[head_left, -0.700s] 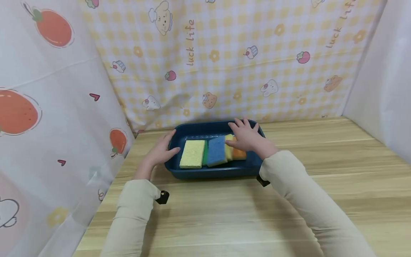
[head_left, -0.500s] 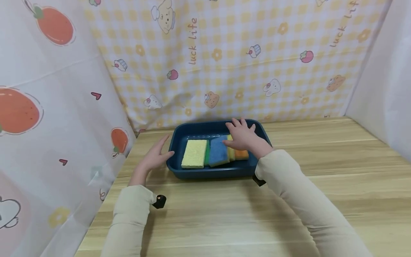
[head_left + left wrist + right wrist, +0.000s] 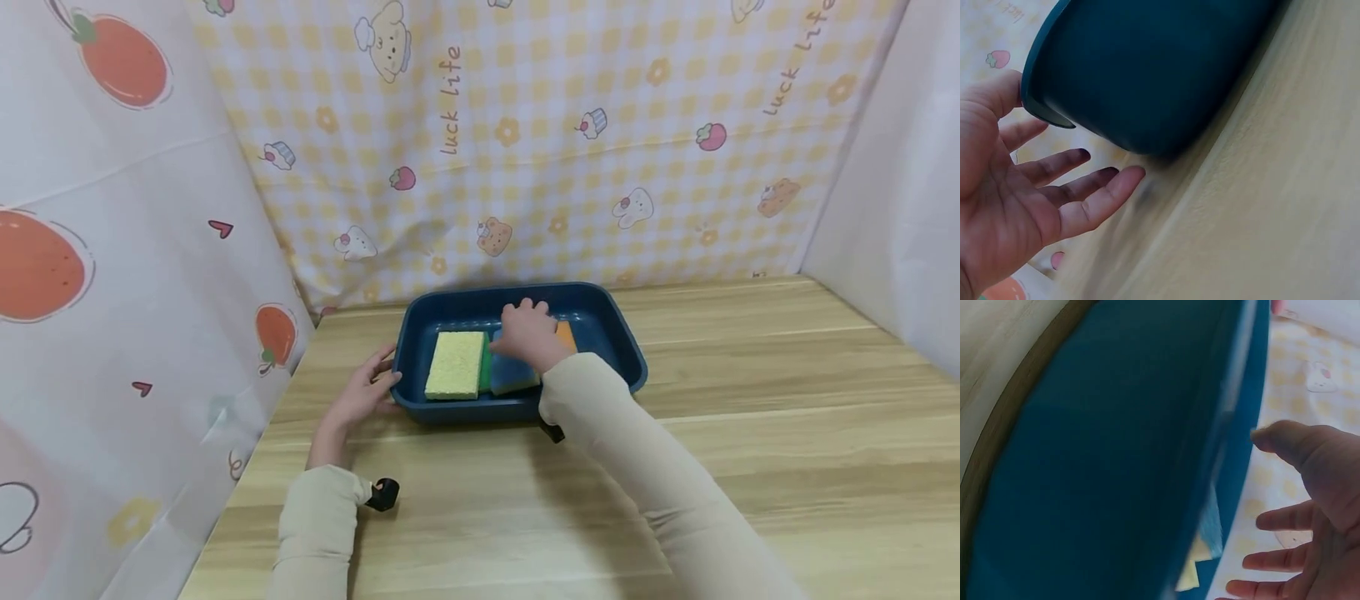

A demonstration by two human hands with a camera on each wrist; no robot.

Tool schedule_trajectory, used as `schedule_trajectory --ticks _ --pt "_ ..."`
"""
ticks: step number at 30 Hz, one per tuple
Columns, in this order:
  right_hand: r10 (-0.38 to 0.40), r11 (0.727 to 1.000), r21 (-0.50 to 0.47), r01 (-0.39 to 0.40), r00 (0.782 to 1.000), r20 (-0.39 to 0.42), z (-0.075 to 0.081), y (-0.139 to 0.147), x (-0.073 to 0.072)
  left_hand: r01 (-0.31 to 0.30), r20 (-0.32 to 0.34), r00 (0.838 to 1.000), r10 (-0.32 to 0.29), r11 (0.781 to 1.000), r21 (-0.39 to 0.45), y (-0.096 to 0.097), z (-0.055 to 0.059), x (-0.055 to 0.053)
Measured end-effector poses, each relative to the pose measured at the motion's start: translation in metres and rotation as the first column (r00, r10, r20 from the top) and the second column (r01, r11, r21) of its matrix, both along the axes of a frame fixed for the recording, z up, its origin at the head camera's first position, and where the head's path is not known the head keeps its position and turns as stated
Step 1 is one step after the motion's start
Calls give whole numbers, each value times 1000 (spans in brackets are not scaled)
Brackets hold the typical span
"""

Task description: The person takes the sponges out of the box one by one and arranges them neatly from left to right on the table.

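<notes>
A: What stands on the bench (image 3: 750, 400)?

B: One dark blue plastic tray (image 3: 615, 329), near the back left corner. Inside it lie sponges in a row. I count four colours that show: one pale yellow sponge (image 3: 455, 364) at the left, one green sponge (image 3: 485, 367) seen only as a thin edge beside it, one blue sponge (image 3: 513, 376) next to that, and one orange sponge (image 3: 566, 333) further right, mostly hidden by the hand. I cannot tell if more lie under the hand.

A: And the two hands?

B: The left hand (image 3: 365, 393) is at the left end of the tray, outside it. In the left wrist view its fingers (image 3: 1094, 203) are straight and spread, low beside the tray wall (image 3: 1147, 69); the thumb is near the rim. It grips nothing. The head view suggests a light touch on the tray, but I cannot tell for sure.

A: The right one?

B: The right hand (image 3: 528, 333) is inside the tray, over the blue sponge and the orange one. In the right wrist view the fingers (image 3: 1285, 519) are extended and apart, not curled round anything, close to the tray's wall (image 3: 1116, 462). It seems to lie on the sponges; the contact itself is hidden.

A: What is around?

B: Printed cloth hangs behind and at the left: a yellow checked curtain (image 3: 562, 142) with small animals, and a white one (image 3: 112, 250) with orange fruits.
</notes>
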State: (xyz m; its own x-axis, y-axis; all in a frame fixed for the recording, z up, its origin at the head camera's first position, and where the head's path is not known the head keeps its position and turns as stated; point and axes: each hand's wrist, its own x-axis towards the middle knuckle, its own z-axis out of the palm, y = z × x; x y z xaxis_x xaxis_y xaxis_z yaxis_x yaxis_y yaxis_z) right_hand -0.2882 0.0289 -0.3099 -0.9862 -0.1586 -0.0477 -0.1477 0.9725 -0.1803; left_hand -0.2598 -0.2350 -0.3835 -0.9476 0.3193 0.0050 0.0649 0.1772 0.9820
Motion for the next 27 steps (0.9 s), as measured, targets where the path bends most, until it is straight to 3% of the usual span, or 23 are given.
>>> schedule_trajectory --ticks 7,18,23,27 --pt "-55 997 64 48 993 103 -9 -14 -4 -11 12 1000 10 997 79 -2 -7 3" --pt "-94 986 148 77 989 114 -19 -19 -11 -12 32 999 8 994 113 2 -6 4" --pt "-105 991 92 95 988 116 -13 -20 -9 -24 40 999 20 993 115 3 -6 4" --pt "-73 993 101 64 993 95 -1 -22 -7 -29 32 999 25 993 110 -1 -8 1"
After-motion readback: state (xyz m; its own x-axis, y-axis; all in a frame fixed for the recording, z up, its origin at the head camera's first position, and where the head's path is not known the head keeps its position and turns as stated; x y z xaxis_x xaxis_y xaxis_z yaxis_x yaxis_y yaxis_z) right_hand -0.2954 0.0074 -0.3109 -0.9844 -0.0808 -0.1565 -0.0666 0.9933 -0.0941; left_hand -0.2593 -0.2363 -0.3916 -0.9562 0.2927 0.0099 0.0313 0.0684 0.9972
